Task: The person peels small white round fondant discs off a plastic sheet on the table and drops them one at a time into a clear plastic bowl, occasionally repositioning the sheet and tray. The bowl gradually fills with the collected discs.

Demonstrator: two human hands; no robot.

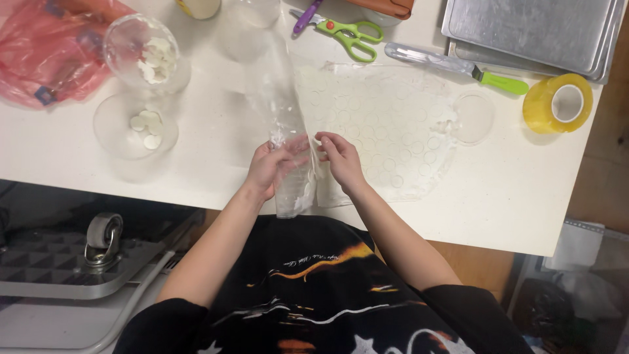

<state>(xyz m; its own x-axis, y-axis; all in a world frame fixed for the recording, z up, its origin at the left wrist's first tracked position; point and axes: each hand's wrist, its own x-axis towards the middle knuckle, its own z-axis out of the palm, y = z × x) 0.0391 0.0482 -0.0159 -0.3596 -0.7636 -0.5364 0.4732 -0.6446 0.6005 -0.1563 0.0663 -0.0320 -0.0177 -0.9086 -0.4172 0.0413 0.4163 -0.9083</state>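
- Step in hand, judged: peeling a clear film (pixel 288 118) up off a thin sheet (pixel 386 124) of cut rounds.
- Left hand (pixel 272 169): fingers closed on the film's lower end, at the table's near edge.
- Right hand (pixel 341 157): fingertips pinched at the sheet's edge, just beside the film.
- Next move calls for a slow, even pull.
- White table (pixel 216 124): bowls (pixel 137 124) of rounds, scissors (pixel 347 31), knife (pixel 452 65), tape (pixel 558 103), trays (pixel 531 33).

The clear film (pixel 288 131) looks thin, glossy plastic; the surface (pixel 216 131) is matt white; 2 trays (pixel 534 29) are dull brushed metal; the bowls (pixel 134 128) seem glass.
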